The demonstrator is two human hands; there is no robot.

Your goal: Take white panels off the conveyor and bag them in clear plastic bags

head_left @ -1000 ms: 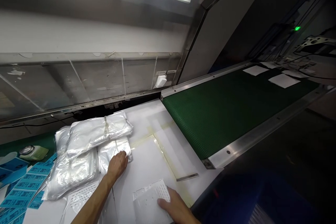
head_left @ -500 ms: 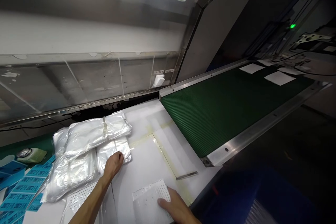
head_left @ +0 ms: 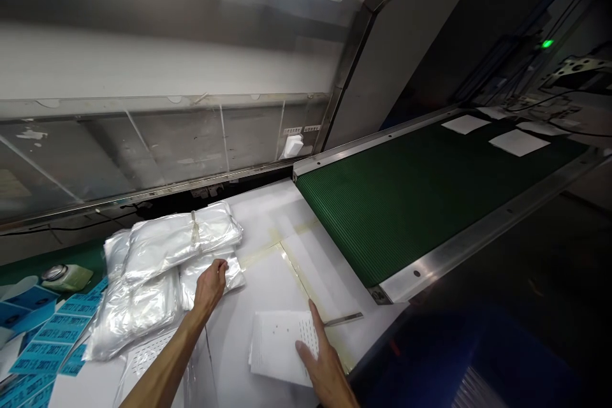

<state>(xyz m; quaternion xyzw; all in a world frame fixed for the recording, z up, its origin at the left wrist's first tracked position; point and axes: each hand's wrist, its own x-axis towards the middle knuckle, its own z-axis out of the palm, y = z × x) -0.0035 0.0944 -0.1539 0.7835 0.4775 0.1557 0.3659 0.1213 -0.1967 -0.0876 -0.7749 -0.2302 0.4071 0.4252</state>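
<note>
My left hand (head_left: 211, 284) is closed in a pinch above a bundle of clear plastic bags (head_left: 234, 273); whatever its fingertips may hold is too small to make out. Lower in the view, my right hand (head_left: 326, 360) grips the right edge of a stack of white sheets (head_left: 280, 344) with rows of small slots, thumb on top and index finger extended along the edge. More banded clear bags (head_left: 179, 242) are piled left of my left hand. Partly behind my left forearm lies another slotted white sheet (head_left: 143, 357) under clear plastic.
A green conveyor belt (head_left: 406, 204) with metal rails carries several white sheets (head_left: 519, 143) at its far end. A thin metal strip (head_left: 344, 319) lies on the white worktop (head_left: 261, 204). Blue printed labels (head_left: 57, 331) and a small jar (head_left: 67, 277) sit at left.
My right hand has moved up slightly, its index finger now stretched out. The sheet stack has shifted and lies flatter, without the clear film seen over it before. My left hand has risen slightly.
</note>
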